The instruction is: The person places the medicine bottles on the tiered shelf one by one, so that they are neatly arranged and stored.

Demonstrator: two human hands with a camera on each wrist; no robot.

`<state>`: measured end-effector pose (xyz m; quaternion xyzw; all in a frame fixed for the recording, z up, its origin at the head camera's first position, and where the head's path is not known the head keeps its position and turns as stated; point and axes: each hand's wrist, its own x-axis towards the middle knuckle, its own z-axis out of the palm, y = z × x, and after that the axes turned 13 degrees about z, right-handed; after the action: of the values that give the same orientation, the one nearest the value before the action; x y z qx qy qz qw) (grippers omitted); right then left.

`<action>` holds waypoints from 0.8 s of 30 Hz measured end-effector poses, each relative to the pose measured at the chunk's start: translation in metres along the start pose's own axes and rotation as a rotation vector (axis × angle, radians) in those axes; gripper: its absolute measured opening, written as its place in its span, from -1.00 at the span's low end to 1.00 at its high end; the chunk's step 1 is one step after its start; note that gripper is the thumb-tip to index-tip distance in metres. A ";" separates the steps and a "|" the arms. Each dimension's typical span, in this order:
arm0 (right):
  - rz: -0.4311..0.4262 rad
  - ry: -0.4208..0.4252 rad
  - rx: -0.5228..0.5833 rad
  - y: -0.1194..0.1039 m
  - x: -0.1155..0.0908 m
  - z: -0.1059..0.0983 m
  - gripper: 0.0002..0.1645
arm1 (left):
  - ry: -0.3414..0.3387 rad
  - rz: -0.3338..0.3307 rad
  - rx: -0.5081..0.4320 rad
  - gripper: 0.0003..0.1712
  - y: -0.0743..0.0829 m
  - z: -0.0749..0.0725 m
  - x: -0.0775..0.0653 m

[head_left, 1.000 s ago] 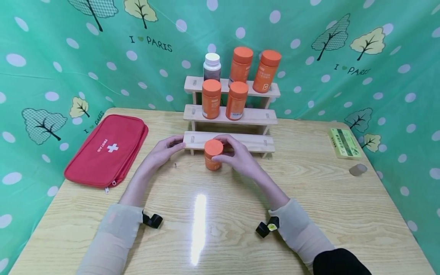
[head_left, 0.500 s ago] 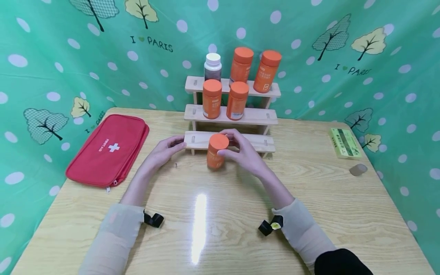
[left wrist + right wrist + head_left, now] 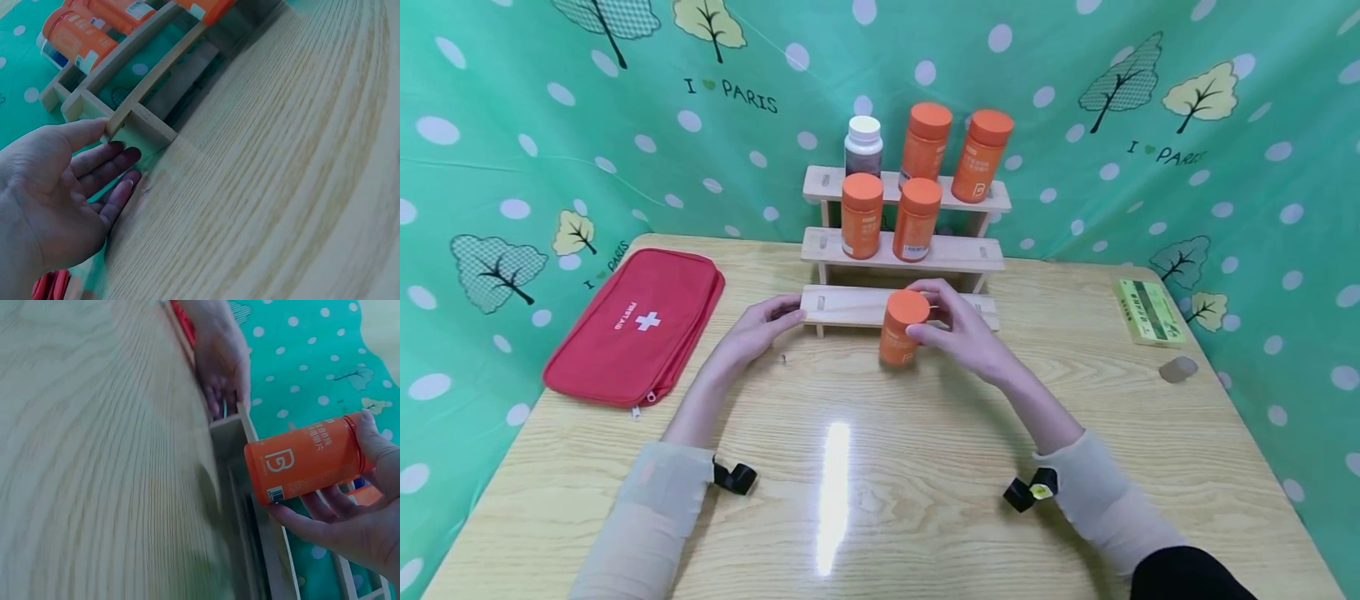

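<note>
My right hand [image 3: 966, 337] grips an orange pill bottle [image 3: 898, 337] with an orange lid, thumb in front and fingers behind. In the right wrist view the bottle [image 3: 306, 459] shows white print and a barcode; its base is near the edge of the lowest board. The three-step wooden shelf [image 3: 842, 304] stands at the back of the table. My left hand [image 3: 756, 329] holds the left end of its lowest board, and in the left wrist view the thumb of this hand [image 3: 56, 181] presses that board's end. Two similar orange bottles [image 3: 861, 217] stand on the middle step.
On the top step are a white-capped bottle [image 3: 863, 150] and two orange bottles [image 3: 981, 158]. A red first aid pouch [image 3: 636, 325] lies at the left. At the right are a green-yellow box [image 3: 1150, 312] and a small grey-brown piece [image 3: 1178, 369]. A green printed cloth [image 3: 700, 167] hangs behind.
My right hand has lifted the orange pill bottle and carried it to the right along the front of the lowest step. The left hand has stayed at the shelf's end.
</note>
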<state>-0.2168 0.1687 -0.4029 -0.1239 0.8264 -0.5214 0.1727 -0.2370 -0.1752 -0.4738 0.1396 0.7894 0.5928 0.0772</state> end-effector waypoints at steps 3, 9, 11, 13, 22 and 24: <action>0.011 -0.013 -0.009 0.001 -0.003 -0.009 -0.43 | 0.003 -0.004 -0.007 -0.29 0.000 0.000 -0.001; 0.010 -0.026 -0.045 -0.006 -0.005 -0.029 -0.39 | 0.012 -0.002 -0.023 -0.32 0.000 -0.001 -0.002; 0.006 -0.028 -0.056 -0.009 -0.004 -0.037 -0.37 | 0.011 0.002 -0.025 -0.32 0.000 -0.001 -0.001; 0.002 -0.040 -0.061 -0.013 -0.003 -0.045 -0.36 | 0.009 0.000 -0.024 -0.32 0.001 -0.001 -0.001; 0.023 -0.034 -0.003 -0.031 0.008 -0.085 -0.43 | 0.004 0.010 -0.027 -0.32 0.001 0.000 0.000; 0.039 -0.010 -0.015 -0.033 0.010 -0.093 -0.44 | 0.001 0.011 -0.024 -0.32 0.001 0.000 0.000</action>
<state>-0.2639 0.2265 -0.3375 -0.1116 0.8316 -0.5112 0.1861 -0.2371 -0.1748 -0.4729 0.1425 0.7814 0.6029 0.0753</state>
